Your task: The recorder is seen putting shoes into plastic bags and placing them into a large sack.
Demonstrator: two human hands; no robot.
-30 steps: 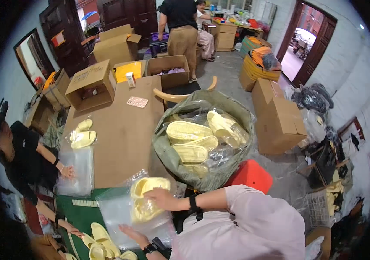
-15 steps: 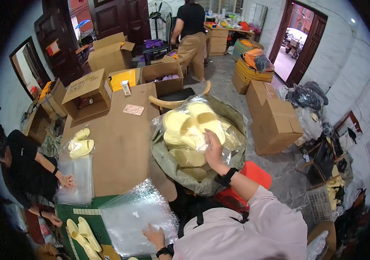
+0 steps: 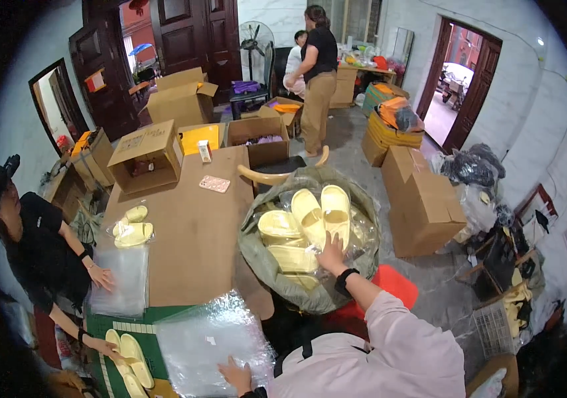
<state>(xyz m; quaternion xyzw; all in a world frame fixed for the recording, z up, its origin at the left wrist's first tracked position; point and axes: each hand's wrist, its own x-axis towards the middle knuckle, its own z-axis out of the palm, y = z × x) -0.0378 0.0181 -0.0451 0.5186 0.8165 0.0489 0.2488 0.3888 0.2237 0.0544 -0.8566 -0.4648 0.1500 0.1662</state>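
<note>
My right hand [image 3: 333, 257] rests at the heel end of a pair of pale yellow slippers [image 3: 311, 215], its fingers stretched out over them. This pair lies in clear plastic on top of other bagged yellow slippers [image 3: 280, 227] in a large grey-green sack [image 3: 273, 286]. Over a stack of clear plastic bags [image 3: 197, 345] at the table's near edge, my left hand [image 3: 235, 377] lies with fingers spread, holding nothing. A co-worker's hand touches loose yellow slippers [image 3: 136, 358] on the green mat [image 3: 157, 317], left of that stack.
The co-worker [image 3: 38, 232] stands left; their other hand lies on more clear bags [image 3: 119, 282]. On the brown table [image 3: 184, 232] are a phone [image 3: 214, 184], a small box [image 3: 204, 151], bagged slippers [image 3: 134, 233] and an open carton [image 3: 144, 152]. Cartons [image 3: 423, 205] stand right of the sack.
My right hand has lowered the bagged slippers onto the pile in the sack, and its fingers have loosened. The co-worker's near hand has reached the loose slippers. A person at the back has turned.
</note>
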